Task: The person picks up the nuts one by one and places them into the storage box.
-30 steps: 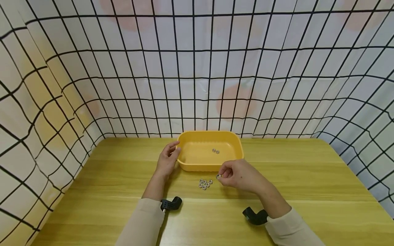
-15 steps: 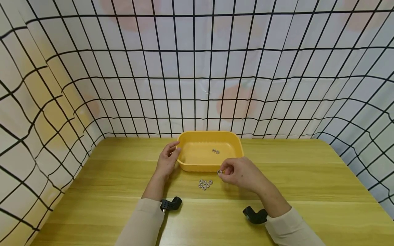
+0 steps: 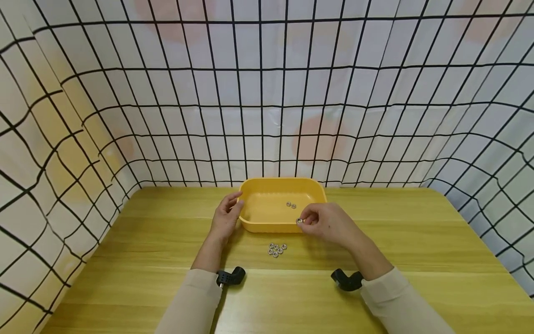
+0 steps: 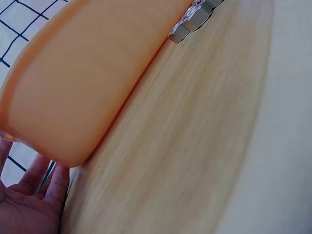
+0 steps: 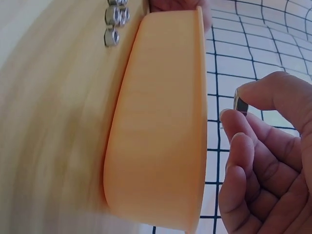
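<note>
A yellow plastic basin [image 3: 267,228] stands on the table with two hex nuts [image 3: 291,205] inside it. My right hand [image 3: 329,225] pinches another hex nut [image 5: 240,102] between thumb and forefinger, just above the basin's near rim toward the right. In the right wrist view this nut is apart from the basin wall. My left hand [image 3: 225,217] touches the basin's left end, its fingers [image 4: 57,187] loosely extended against the outside wall. On the table in front of the basin, several more hex nuts [image 3: 276,250] lie in a small cluster.
Wood-grain table [image 3: 158,260] spreads around the basin on both sides. A black wire grid [image 3: 267,106] over pale patterned cloth rises behind and at the sides. Each wrist wears a black camera mount [image 3: 231,276].
My right hand has lifted the pinched nut from beside the table cluster, up and forward to the basin's near rim. My left hand stays at the basin's left end.
</note>
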Tool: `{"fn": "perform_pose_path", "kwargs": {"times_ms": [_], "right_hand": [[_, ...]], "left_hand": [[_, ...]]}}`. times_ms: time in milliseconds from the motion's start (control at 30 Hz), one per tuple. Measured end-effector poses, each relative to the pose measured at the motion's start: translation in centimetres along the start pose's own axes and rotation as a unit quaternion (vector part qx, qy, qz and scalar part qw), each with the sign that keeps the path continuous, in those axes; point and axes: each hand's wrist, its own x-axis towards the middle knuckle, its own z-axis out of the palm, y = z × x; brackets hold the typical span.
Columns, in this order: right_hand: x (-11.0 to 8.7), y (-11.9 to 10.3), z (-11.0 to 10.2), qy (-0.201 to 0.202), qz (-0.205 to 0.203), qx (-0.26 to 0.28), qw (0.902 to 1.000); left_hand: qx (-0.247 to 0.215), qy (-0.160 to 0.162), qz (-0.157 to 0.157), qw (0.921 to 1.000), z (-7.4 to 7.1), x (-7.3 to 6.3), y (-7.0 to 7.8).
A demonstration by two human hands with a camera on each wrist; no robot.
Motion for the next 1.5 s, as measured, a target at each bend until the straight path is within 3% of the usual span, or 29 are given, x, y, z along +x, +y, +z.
{"fn": "perform_pose_path", "kwargs": {"times_ms": [700,933,1167,1400,1500], "right_hand": [[5.2,1.1,-0.3,0.017,-0.02,-0.039,0.9989],[6.7,1.6,0.3,-0.02,-0.022,-0.038,0.9989],[7.6,1.8,1.1,-0.006,-0.024,-0.051,0.9984],[8.7,1.0,1.3,-0.025,-0.033,-0.074,0.9964],[9.0,1.0,1.4,-0.038,-0.017,-0.091,0.995]], "left_hand": [[-0.007,0.003,0.004,1.0,0.0,0.3,-0.1],[-0.011,0.003,0.004,0.9999,0.0,0.3,-0.2],[-0.009,-0.004,0.0,1.0,0.1,-0.4,-0.1],[-0.003,0.001,-0.001,1.0,-0.2,0.0,-0.4],[-0.001,0.001,-0.003,1.0,-0.2,0.1,-0.3]]}}
